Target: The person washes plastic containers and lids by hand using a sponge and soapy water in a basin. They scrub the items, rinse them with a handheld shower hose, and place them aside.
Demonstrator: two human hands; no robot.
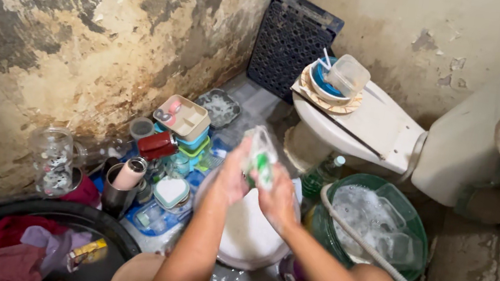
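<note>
Bare forearms reach forward from the bottom edge; both hands close on a clear plastic container with green markings (260,155), left hand (230,180) beside right hand (277,201), above a white round basin (248,239), near a green soapy bucket (413,218).

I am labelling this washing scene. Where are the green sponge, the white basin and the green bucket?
green sponge (262,162), head view, on its green face between the hands.
white basin (249,236), head view, on its white inside below the hands.
green bucket (417,226), head view, on its right rim.
</note>
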